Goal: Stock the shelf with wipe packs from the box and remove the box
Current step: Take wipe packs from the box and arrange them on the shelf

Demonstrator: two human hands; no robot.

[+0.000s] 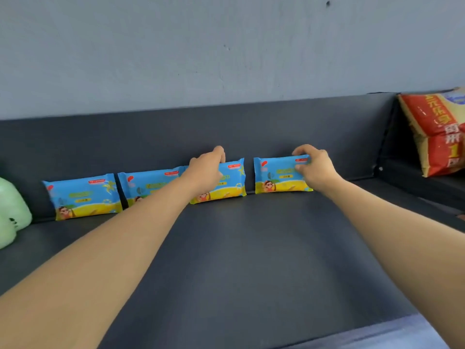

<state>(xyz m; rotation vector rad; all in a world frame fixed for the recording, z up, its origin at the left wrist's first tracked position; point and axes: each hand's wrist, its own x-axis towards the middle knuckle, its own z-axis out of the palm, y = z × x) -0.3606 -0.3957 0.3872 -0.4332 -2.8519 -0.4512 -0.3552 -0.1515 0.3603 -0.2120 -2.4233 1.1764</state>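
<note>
**Head view: both hands setting wipe packs upright at shelf back**

Head view, step in hand is stocking: four blue-yellow packs stand in a row on the dark shelf (239,248), leaning on its back wall. First pack (83,197) and second pack (148,185) sit untouched at left, just beside each other. Third pack (226,187) overlaps the second's right end. Fourth pack (276,177) stands apart across a small gap.

Left hand (208,170): fingers curled over the top edge of the third pack, gripping it; fingertips hidden behind the pack. Right hand (314,170): thumb and fingers pinch the right end of the fourth pack near its top corner.

Box not in view, so can't tell how many packs remain. Likely next: let go of both packs without tipping them, maybe close the gap first, then reach for more. Packs are soft and thin, so could flop forward on release.

Green soft item (12,210) at far left, red-yellow bag (437,132) on the neighbouring shelf at right
</note>
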